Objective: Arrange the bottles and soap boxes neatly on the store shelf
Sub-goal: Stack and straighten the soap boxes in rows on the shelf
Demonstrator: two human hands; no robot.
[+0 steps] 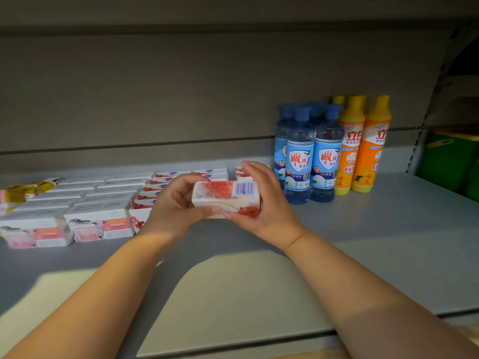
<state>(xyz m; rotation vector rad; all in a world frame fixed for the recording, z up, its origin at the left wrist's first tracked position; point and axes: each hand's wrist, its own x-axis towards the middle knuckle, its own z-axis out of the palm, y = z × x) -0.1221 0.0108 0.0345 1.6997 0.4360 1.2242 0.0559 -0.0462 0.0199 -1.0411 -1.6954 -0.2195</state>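
Both hands hold one white and red soap box (225, 195) above the grey shelf (363, 242), barcode side up. My left hand (174, 206) grips its left end and my right hand (261, 200) grips its right end. Behind and left of the hands lie rows of red and white soap boxes (166, 180). Further left lie rows of white and pink soap boxes (98, 224). Blue-capped clear bottles (298, 156) stand upright at the right, with orange and yellow bottles (363, 146) beside them.
A yellow packet (23, 190) lies at the far left of the shelf. A green container (448, 159) sits beyond the shelf's right upright. The shelf's back panel (181, 99) rises behind the goods. The front edge (233, 345) runs below my forearms.
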